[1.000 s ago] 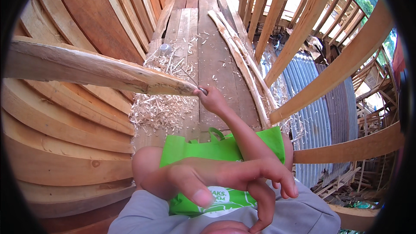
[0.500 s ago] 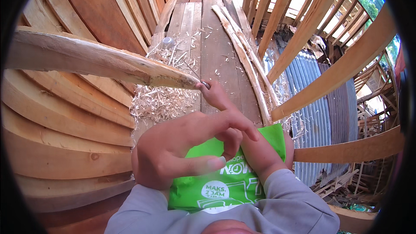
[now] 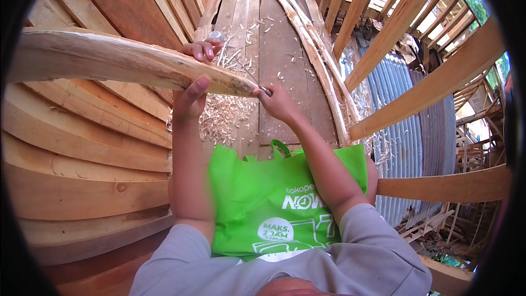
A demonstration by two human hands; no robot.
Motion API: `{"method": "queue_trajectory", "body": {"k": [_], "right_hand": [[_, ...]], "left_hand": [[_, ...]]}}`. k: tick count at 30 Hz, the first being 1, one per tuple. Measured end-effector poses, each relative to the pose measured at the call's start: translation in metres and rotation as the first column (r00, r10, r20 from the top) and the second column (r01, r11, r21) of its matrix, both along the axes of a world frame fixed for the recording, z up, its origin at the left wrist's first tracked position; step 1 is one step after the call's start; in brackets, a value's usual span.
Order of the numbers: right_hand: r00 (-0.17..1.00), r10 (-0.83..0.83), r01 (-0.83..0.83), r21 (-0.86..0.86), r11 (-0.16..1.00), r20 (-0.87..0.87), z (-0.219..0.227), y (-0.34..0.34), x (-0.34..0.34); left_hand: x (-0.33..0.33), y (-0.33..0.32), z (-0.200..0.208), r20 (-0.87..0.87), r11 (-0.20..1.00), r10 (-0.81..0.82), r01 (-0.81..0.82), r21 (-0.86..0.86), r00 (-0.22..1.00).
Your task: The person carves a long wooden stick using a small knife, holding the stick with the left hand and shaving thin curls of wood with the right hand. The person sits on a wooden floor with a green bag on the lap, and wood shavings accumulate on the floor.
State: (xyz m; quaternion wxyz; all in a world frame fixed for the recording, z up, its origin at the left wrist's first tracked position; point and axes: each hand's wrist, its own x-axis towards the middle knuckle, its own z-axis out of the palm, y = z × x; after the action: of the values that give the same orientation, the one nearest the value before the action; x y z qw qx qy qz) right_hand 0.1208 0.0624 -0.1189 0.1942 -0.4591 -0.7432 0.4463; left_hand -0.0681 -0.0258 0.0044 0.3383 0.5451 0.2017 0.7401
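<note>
A long, curved wooden plank (image 3: 126, 57) reaches in from the left, its narrow end in front of me. My left hand (image 3: 192, 96) wraps round it close to that end, thumb on the near side and fingers over the far edge. Right at the tip, my right hand (image 3: 278, 103) is closed on the dark handle of a slim-bladed tool (image 3: 266, 91). The blade points up and left behind the plank, mostly hidden; its exact kind is unclear. A green bag (image 3: 246, 181) with white print lies over my lap.
Curly wood shavings (image 3: 227, 118) cover the floorboards (image 3: 279, 49) under the plank, near a clear plastic cup (image 3: 216, 36). Two pale wood strips (image 3: 312, 49) lie along the right. Wooden ribs (image 3: 433, 90) rise there, above corrugated metal sheets (image 3: 397, 109). Planked wall stands left.
My left hand has gone from above my lap, fingers curled, up and forward onto the plank, and now grips it. My right hand stays at the plank's tip with the tool.
</note>
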Motion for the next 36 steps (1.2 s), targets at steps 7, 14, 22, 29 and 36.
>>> {"method": "queue_trajectory", "body": {"k": [7, 14, 22, 29, 36], "right_hand": [[0.990, -0.126, 0.127, -0.014, 0.992, 0.068, 0.005, 0.002, 0.028], [0.974, -0.122, 0.160, -0.203, 0.966, 0.192, 0.010, -0.009, 0.016], [0.948, -0.284, 0.303, -0.135, 0.943, 0.140, -0.065, 0.016, 0.030], [0.989, -0.097, 0.113, 0.154, 0.982, -0.110, 0.012, -0.024, -0.011], [0.973, -0.193, 0.224, -0.319, 0.921, 0.126, -0.037, 0.010, 0.022]], "left_hand": [[0.023, 0.006, 0.004, 0.016, 0.994, -0.041, 0.042, -0.103, 0.999], [0.020, 0.007, 0.005, 0.030, 0.992, 0.014, -0.010, -0.129, 0.999], [0.026, 0.014, 0.011, 0.035, 0.987, 0.029, -0.024, -0.161, 0.999], [0.026, 0.009, 0.007, 0.071, 0.979, 0.130, -0.117, -0.166, 0.989], [0.025, 0.009, 0.008, 0.072, 0.987, 0.104, -0.093, -0.132, 0.992]]}}
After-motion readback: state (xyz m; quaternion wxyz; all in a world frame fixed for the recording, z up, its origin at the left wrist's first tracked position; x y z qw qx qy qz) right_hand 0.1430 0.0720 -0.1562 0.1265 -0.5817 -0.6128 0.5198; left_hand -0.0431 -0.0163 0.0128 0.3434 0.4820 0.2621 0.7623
